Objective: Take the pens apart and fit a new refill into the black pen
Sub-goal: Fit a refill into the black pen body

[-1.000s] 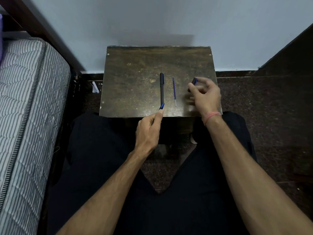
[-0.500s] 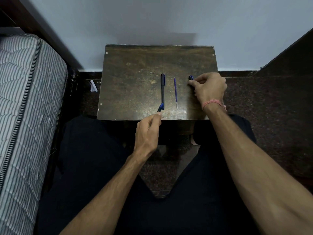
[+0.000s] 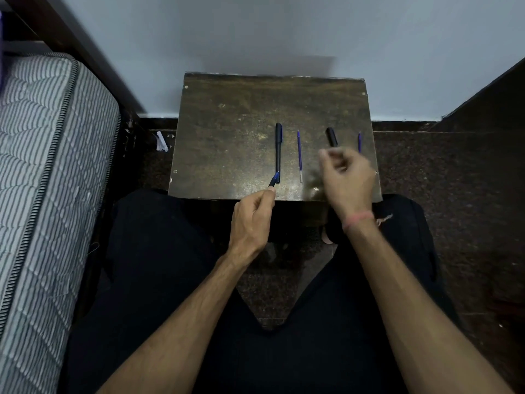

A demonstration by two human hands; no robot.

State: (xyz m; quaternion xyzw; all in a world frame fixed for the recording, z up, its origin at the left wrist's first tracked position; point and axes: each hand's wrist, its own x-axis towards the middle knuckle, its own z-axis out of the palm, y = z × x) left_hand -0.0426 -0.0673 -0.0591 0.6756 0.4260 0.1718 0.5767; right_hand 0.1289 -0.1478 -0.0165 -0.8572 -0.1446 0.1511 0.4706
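Parts lie in parallel on the table [image 3: 227,123], apparently sorted. Black pen [image 3: 278,152] centre; refill [image 3: 299,155] at its 3 o'clock. Left hand [image 3: 251,217] pinches the nose piece [image 3: 274,179]. Right hand [image 3: 345,177] blurred, fingers curled; contents indeterminable.

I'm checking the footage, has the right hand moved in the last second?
Yes. The right hand has pulled back toward the table's near edge, leaving the black pen part it covered lying uncovered.
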